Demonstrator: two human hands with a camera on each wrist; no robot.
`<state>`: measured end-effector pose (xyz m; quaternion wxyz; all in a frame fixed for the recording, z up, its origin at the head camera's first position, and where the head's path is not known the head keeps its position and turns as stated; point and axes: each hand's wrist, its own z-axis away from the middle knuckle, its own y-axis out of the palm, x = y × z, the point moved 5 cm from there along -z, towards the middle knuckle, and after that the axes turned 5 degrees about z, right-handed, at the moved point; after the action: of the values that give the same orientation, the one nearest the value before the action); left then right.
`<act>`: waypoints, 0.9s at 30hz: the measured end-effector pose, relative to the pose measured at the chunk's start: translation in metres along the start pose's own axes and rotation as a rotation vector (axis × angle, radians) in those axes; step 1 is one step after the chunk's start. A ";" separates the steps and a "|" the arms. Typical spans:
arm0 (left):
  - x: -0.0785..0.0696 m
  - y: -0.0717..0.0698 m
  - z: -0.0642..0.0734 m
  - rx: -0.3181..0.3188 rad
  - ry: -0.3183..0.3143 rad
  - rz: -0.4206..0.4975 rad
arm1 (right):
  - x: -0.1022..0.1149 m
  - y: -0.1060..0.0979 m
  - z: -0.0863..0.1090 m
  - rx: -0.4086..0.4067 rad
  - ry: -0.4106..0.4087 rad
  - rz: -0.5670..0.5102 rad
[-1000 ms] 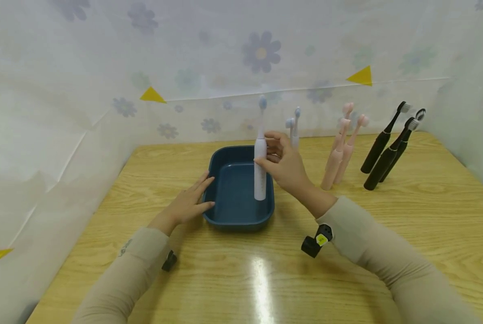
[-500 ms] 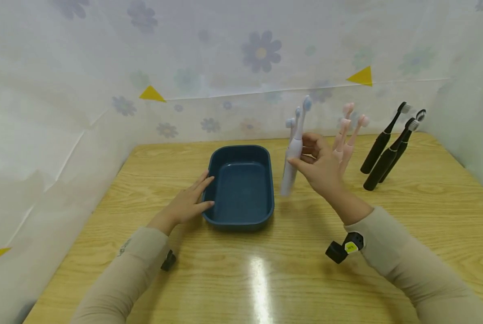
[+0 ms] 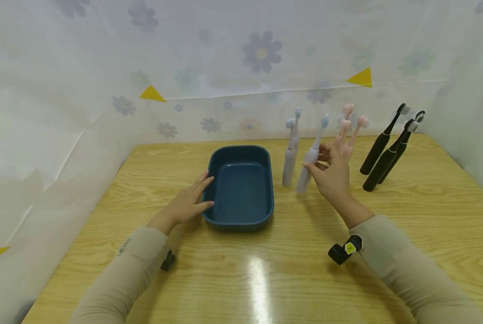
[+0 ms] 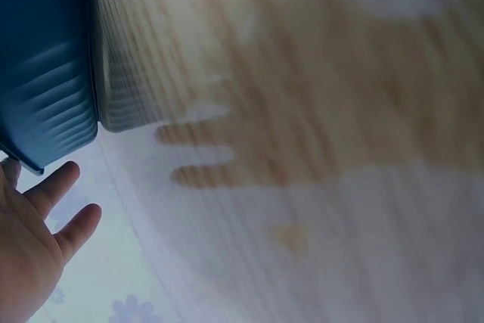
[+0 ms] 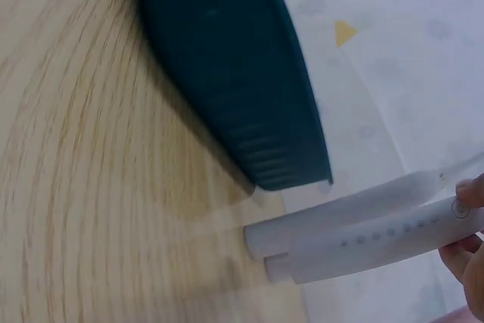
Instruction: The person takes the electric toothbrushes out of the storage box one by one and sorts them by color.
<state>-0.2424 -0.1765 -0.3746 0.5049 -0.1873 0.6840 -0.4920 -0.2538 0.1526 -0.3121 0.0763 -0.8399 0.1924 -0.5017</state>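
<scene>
My right hand [image 3: 333, 173] pinches a white electric toothbrush [image 3: 309, 163] with a pale blue brush head, held slightly tilted close over the table. Just left of it, two more white electric toothbrushes [image 3: 289, 164] stand upright. In the right wrist view, thumb and fingers grip the held toothbrush [image 5: 378, 238] near its round button, and it overlaps the standing ones. My left hand [image 3: 186, 202] lies with straight fingers against the left rim of a dark blue rectangular bin [image 3: 238, 223]. In the left wrist view the spread fingers of that hand [image 4: 30, 247] reach toward the bin [image 4: 53, 73].
Behind my right hand stand several pink electric toothbrushes [image 3: 348, 144], partly hidden by it. Farther right, several black electric toothbrushes [image 3: 383, 166] stand leaning in view. A white flowered sheet [image 3: 200, 67] hangs behind the wooden table [image 3: 225, 279].
My right hand has carried the white toothbrush from over the bin rightward, past the two standing white ones, and lowered it toward the table. The left hand stays at the rim.
</scene>
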 end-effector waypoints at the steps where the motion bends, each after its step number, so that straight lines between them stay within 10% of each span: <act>1: 0.000 0.000 0.000 0.000 0.000 0.003 | -0.003 0.001 -0.001 -0.009 -0.023 0.002; 6: 0.000 0.001 0.001 -0.001 -0.002 0.003 | -0.019 0.006 -0.006 -0.039 -0.109 -0.002; 13: 0.001 0.003 0.001 0.004 -0.002 0.024 | -0.039 0.020 -0.009 -0.004 0.111 0.020; 27: 0.000 0.001 0.000 0.002 -0.014 0.040 | -0.045 0.029 -0.023 -0.051 0.113 0.051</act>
<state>-0.2423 -0.1759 -0.3753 0.5198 -0.1764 0.6836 -0.4810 -0.2995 0.1455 -0.3470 0.0566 -0.8067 0.2307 -0.5411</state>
